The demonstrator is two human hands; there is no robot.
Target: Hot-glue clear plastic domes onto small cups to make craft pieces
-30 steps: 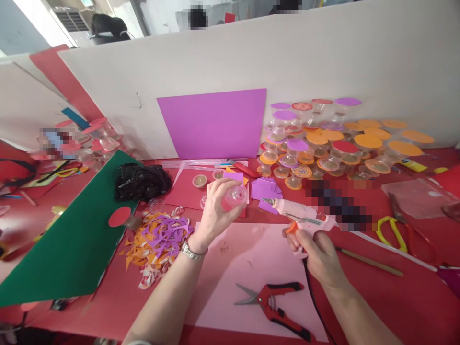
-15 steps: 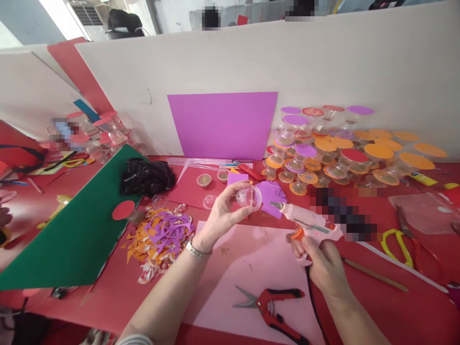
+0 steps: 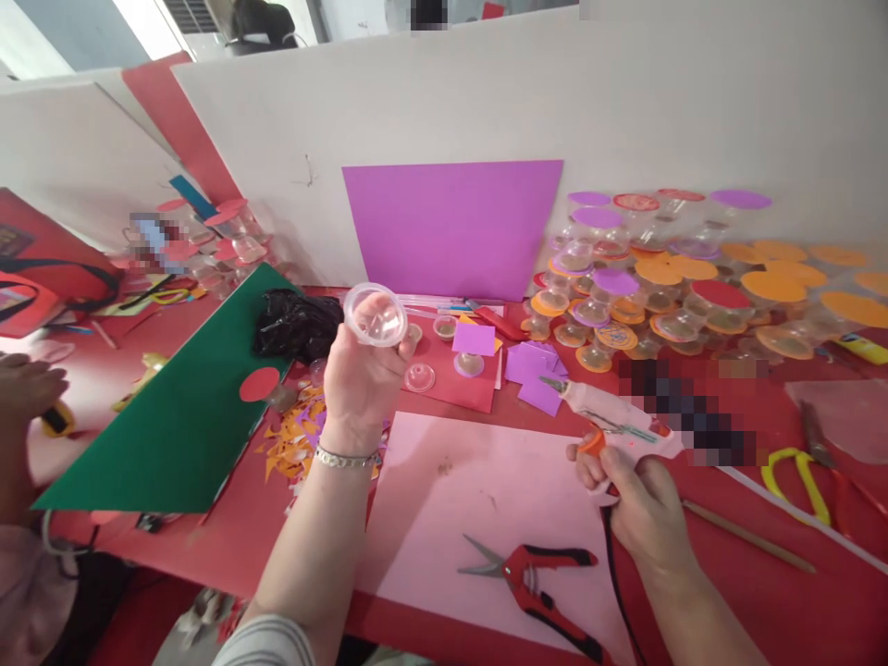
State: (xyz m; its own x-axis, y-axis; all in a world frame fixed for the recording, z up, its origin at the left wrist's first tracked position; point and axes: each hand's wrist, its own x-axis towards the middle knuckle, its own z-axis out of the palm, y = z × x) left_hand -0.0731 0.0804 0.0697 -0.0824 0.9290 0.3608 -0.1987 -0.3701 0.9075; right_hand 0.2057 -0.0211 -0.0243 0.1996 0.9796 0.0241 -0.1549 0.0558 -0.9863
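Note:
My left hand (image 3: 364, 384) holds up a small clear plastic cup (image 3: 376, 315), its round rim facing me. In my right hand (image 3: 635, 490) is a pink hot glue gun (image 3: 617, 416), nozzle pointing left, with fingers at its orange trigger. Between the hands, at the back, a purple paper square (image 3: 474, 339) sits on top of a small clear cup piece with a purple base. Beside it are a clear dome lid (image 3: 420, 377) and a small cup (image 3: 445, 327) with something brownish inside. Purple paper pieces (image 3: 536, 370) lie near the glue gun's nozzle.
Red-handled shears (image 3: 534, 573) lie on a pink sheet (image 3: 430, 518). Many cup pieces with coloured discs (image 3: 694, 296) crowd the back right. A green board (image 3: 187, 416), black plastic bag (image 3: 298, 324) and paper scraps (image 3: 291, 449) are left. Another person's hands (image 3: 28, 398) show at far left.
My left hand has moved left and up with the cup, turning its rim toward me. The purple square on its cup piece now shows fully. The view has shifted slightly; my right hand keeps the glue gun.

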